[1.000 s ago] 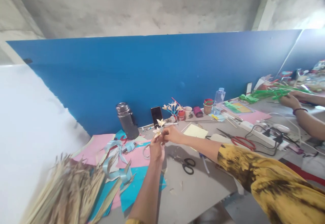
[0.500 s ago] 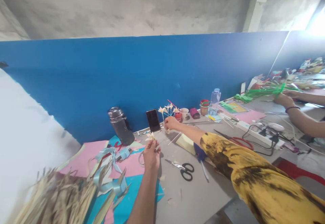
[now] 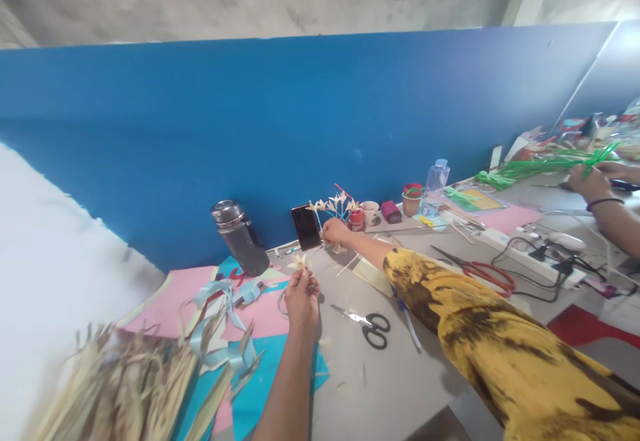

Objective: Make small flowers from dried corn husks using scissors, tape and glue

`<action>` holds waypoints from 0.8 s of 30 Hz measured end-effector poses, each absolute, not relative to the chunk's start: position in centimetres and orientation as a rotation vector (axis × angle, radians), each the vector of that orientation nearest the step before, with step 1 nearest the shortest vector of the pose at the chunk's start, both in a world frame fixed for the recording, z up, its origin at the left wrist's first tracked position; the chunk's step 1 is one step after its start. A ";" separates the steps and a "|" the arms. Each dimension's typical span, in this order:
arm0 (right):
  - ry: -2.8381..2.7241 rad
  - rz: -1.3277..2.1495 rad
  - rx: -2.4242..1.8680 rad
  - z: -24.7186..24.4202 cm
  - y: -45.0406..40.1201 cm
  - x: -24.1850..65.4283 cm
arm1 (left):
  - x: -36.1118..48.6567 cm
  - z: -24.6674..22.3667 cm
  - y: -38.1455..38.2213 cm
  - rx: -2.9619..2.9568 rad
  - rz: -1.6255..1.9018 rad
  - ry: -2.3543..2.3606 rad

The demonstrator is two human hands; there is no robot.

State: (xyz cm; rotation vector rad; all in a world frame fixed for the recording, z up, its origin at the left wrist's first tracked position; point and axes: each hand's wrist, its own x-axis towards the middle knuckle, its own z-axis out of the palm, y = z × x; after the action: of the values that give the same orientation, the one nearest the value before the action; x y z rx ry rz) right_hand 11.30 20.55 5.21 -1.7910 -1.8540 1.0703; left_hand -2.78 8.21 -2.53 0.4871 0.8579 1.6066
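My left hand (image 3: 303, 294) pinches a pale straw-coloured flower (image 3: 299, 262), whose petals stick up above the fingertips. Farther back, my right hand (image 3: 335, 232) reaches to a cluster of similar pale flowers (image 3: 341, 206) standing near the wall, its fingers closed low at the cluster; what they grip is too small to make out. A dark phone (image 3: 306, 226) leans against the wall just left of that hand. Black-handled scissors (image 3: 367, 324) lie partly open on the table, right of my left forearm.
A dark flask (image 3: 241, 238) stands left of the phone. Dried husks (image 3: 125, 388), blue ribbon and coloured paper fill the left. Cups, a bottle (image 3: 436, 188), red-handled scissors (image 3: 487, 278) and a power strip (image 3: 530, 254) lie rightward. Another person's hands (image 3: 593, 181) hold green strips.
The view has shifted, so the wall sits higher and the right-hand items lie farther right. The flowers by my right hand appear more spread out. Both hands stay in nearly the same places.
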 end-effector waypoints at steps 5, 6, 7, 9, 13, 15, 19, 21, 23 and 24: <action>-1.933 0.926 -1.882 7.2 19.8 11.9 | -2.9 -2.4 8.2 0.487 1.619 0.889; -1.944 0.884 -1.896 7.8 19.5 12.3 | -2.9 -2.4 8.3 0.490 1.619 0.899; -1.954 0.837 -1.908 8.5 19.3 12.7 | -2.9 -2.4 8.3 0.492 1.620 0.911; -1.968 0.731 -1.917 10.0 18.6 14.1 | -2.8 -2.3 8.3 0.494 1.626 0.939; -1.990 0.524 -1.854 13.1 15.3 18.1 | -2.5 -1.9 8.2 0.492 1.638 0.975; -1.997 0.464 -1.791 13.8 12.4 20.5 | -2.3 -1.4 8.0 0.486 1.646 0.982; -1.890 0.513 -1.576 11.9 4.5 25.9 | -1.9 0.4 7.3 0.478 1.653 0.975; -1.750 0.618 -1.552 9.8 0.3 28.7 | -1.7 1.6 6.9 0.492 1.646 0.951; -1.587 0.662 -1.641 7.6 -3.5 31.2 | -1.7 2.7 6.4 0.533 1.631 0.908; -1.500 0.687 -1.686 6.5 -5.2 32.3 | -1.7 3.1 6.1 0.561 1.623 0.886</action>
State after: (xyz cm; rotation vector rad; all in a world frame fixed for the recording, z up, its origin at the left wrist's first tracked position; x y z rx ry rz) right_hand 32.30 -5.23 6.51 -1.6864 -1.5004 0.6875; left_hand -1.67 6.12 3.09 0.5613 0.8865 1.6226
